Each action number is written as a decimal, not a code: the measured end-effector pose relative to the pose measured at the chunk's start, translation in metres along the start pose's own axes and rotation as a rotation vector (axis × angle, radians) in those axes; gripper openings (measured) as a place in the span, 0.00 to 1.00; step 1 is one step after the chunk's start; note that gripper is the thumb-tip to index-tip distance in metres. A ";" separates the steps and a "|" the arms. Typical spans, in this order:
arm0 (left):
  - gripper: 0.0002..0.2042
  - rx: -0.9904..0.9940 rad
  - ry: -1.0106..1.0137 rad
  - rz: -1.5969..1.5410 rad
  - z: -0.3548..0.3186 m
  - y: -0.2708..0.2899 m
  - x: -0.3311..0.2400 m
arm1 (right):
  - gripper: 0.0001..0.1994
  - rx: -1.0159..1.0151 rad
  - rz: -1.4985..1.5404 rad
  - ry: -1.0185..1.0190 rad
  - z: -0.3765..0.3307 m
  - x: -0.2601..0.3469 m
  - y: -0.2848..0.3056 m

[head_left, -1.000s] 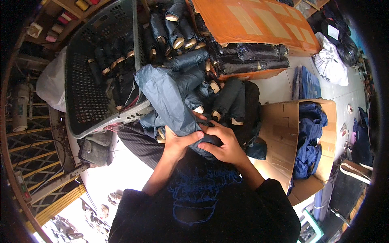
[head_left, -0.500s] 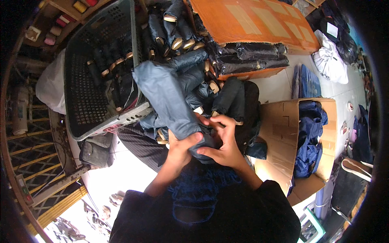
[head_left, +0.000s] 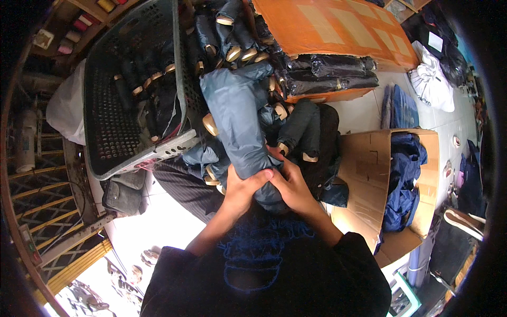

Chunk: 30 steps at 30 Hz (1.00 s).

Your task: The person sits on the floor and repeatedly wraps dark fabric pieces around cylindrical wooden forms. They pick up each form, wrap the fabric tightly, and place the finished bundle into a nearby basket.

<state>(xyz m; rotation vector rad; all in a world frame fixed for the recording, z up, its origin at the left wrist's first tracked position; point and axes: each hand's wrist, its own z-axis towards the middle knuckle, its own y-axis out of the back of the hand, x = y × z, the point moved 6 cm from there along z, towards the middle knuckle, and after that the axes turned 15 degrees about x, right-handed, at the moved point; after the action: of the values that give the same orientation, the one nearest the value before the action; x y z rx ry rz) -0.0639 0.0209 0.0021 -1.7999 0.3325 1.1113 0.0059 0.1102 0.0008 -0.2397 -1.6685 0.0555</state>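
Jeans (head_left: 237, 119) gripped btwn left hand (head_left: 244, 186), right hand (head_left: 292, 186).

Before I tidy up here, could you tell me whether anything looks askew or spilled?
Yes: the grey plastic basket is tipped on its side, dark rolled garments tumbling out in a heap toward the hands.

Matt blue-grey denim cloth garment (head_left: 237, 121), dark perforated plastic laundry basket (head_left: 113, 105) with dull finish, plain brown corrugated cardboard box (head_left: 364, 169), smooth orange cardboard lid (head_left: 338, 26), glossy black plastic-wrapped bundles (head_left: 332, 74)
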 end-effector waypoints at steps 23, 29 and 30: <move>0.13 -0.220 -0.085 0.004 0.003 0.006 -0.005 | 0.32 0.044 -0.225 0.058 0.012 0.016 -0.010; 0.15 -0.090 -0.155 0.044 0.014 0.004 -0.038 | 0.30 0.110 -0.151 0.042 0.026 0.016 -0.011; 0.15 -0.067 -0.167 0.049 0.015 0.005 -0.043 | 0.29 0.157 -0.113 0.006 0.028 0.019 -0.011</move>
<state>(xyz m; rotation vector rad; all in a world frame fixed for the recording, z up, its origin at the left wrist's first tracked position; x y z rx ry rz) -0.0993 0.0207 0.0318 -1.7505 0.2434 1.3117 -0.0248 0.1056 0.0178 -0.0270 -1.6599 0.0997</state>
